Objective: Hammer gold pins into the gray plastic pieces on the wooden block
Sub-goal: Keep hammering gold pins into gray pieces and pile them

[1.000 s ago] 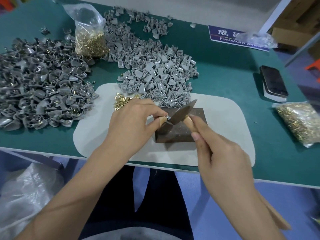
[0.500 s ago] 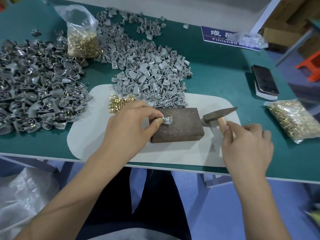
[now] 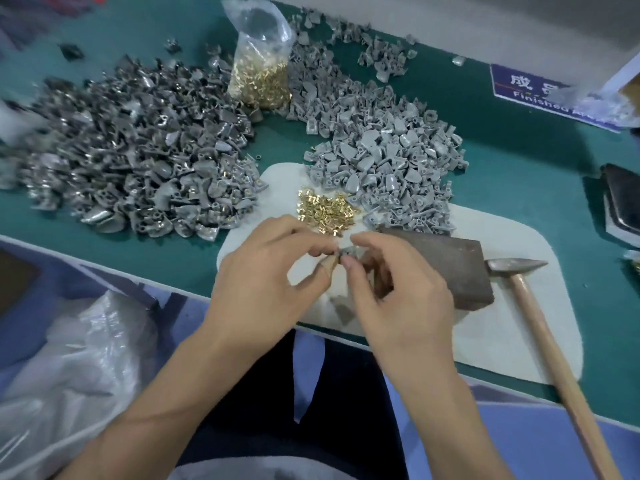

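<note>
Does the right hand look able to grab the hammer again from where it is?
Probably yes. The hammer lies free on the white mat, just right of the wooden block, nothing on it. But the right hand is pinching a gray piece and must release it first.

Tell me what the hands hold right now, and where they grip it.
Both hands, left hand and right hand, pinch one small gray plastic piece between fingertips; which part cannot be told. Hammer lies unheld.
</note>
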Demonstrator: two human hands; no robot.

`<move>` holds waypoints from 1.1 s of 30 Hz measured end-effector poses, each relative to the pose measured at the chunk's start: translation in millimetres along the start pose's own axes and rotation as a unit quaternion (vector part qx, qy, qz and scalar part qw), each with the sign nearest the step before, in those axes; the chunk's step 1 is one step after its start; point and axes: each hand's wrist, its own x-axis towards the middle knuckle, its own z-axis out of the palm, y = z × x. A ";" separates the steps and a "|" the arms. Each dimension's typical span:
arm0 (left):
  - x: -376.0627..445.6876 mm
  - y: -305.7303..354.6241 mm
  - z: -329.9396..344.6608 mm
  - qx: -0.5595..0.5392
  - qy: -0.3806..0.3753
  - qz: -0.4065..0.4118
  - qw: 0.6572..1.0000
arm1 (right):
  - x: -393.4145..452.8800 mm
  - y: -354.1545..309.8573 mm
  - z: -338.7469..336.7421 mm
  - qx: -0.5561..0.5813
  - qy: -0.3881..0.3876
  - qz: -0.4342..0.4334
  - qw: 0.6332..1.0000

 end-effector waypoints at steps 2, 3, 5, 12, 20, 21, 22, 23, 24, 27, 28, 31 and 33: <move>-0.8 -8.4 -13.3 0.019 0.022 -0.012 1.000 | 8.0 -8.7 15.1 0.008 -0.022 -0.004 1.000; -0.4 -12.6 -19.1 0.030 0.032 -0.019 0.999 | 11.5 -13.2 23.0 0.021 -0.037 -0.008 0.999; -1.2 -22.5 -29.6 0.051 0.053 -0.036 0.997 | 17.4 -23.5 40.4 0.036 -0.068 -0.006 0.997; -22.2 -60.3 -59.1 0.128 0.072 -0.073 0.986 | 32.0 -39.0 95.2 -0.050 -0.155 0.001 0.987; -19.6 -85.5 -69.1 0.175 0.083 -0.058 0.979 | 43.7 -49.1 122.4 -0.073 -0.130 -0.053 0.987; -18.7 -85.4 -69.7 0.171 0.086 -0.062 0.980 | 43.7 -48.1 122.2 -0.067 -0.129 -0.055 0.988; -18.1 -84.8 -70.3 0.169 0.089 -0.064 0.979 | 43.4 -47.1 121.6 -0.052 -0.127 -0.056 0.989; -17.5 -84.0 -70.7 0.168 0.094 -0.064 0.979 | 43.0 -46.4 120.8 -0.029 -0.123 -0.054 0.991; -17.6 -82.7 -70.7 0.169 0.099 -0.062 0.979 | 42.6 -46.2 120.4 0.002 -0.113 -0.050 0.992; -18.0 -77.4 -67.5 0.145 0.099 -0.052 0.983 | 41.3 -46.7 112.6 0.065 -0.064 -0.049 0.995; -18.2 -74.2 -65.2 0.128 0.090 -0.049 0.986 | 40.2 -46.4 106.7 0.058 -0.049 -0.052 0.996; -14.4 -59.4 -55.9 0.083 0.057 -0.041 0.994 | 39.2 -38.6 78.5 -0.001 0.011 -0.058 0.998; -8.7 -49.0 -43.9 0.062 0.029 -0.035 0.997 | 41.0 -27.0 53.5 -0.042 0.041 -0.064 0.996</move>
